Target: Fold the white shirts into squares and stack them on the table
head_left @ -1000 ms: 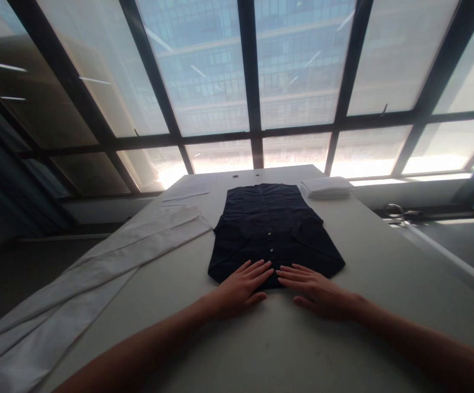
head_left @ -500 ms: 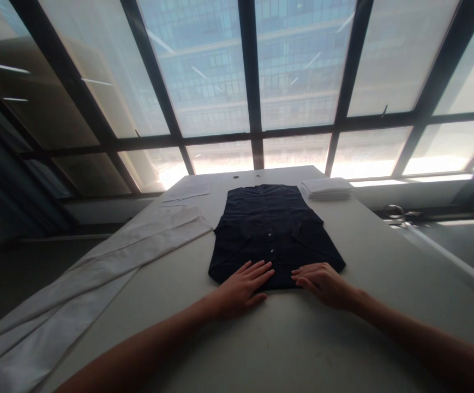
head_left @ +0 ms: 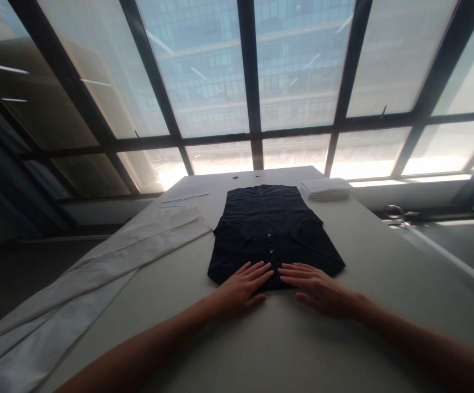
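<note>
A dark navy buttoned shirt (head_left: 266,218) lies flat on the white table (head_left: 269,349), its near edge towards me. Two small pale buttons show near its middle. My left hand (head_left: 243,286) rests flat on the near edge of the shirt, fingers spread and thumb apart. On the other side of the button line, my right hand (head_left: 316,286) lies with its fingers stretched over the same edge and its thumb out on the table. Neither hand grips the cloth.
Long white fabric (head_left: 109,273) stretches along the left side of the table. Paper sheets (head_left: 187,190) lie at the far left, and a folded white cloth stack (head_left: 327,189) at the far right. Beyond the right edge are metal rings (head_left: 396,212). Large windows (head_left: 294,65) stand behind the table.
My right hand has shifted slightly left, and its bunched fingers have straightened out flat on the shirt. My left hand and the shirt have stayed nearly in place.
</note>
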A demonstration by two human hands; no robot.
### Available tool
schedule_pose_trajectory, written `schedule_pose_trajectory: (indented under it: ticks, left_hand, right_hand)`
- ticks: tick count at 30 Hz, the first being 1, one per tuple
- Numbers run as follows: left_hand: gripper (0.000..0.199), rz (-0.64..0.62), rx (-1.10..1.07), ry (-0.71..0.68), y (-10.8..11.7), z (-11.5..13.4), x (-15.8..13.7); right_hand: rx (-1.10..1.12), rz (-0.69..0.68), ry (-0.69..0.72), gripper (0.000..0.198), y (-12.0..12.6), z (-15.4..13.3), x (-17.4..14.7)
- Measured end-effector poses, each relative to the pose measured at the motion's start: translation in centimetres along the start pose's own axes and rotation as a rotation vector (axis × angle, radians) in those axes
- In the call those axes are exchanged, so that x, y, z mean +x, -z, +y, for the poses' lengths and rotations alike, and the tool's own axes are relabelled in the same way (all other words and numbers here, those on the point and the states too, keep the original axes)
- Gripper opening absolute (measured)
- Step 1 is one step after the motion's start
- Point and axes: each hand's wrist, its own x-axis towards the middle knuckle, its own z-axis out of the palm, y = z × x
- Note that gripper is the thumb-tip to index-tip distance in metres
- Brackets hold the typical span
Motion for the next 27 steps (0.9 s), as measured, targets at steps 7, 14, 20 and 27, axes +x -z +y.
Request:
schedule_pose_trajectory:
  ticks: [7,14,20,27]
  left_hand:
    - [0.065,-0.006,-0.004,0.004,0.1,0.1,0.0]
    - [0.063,-0.008,-0.005,0.006,0.2,0.1,-0.1]
    - [0.063,-0.004,0.004,0.007,0.5,0.4,-0.1]
    - [0.065,0.001,0.000,0.007,0.3,0.3,0.0]
  right_hand:
    - [0.034,-0.108,-0.046,0.054,0.1,-0.1,0.5]
    - [-0.024,0.174,-0.055,0.029,-0.6,1.6,0.2]
    - [-0.088,0.335,-0.050,0.026,-0.8,1.8,0.0]
    - [-0.077,0.076,0.031,0.050,-0.5,0.4,0.3]
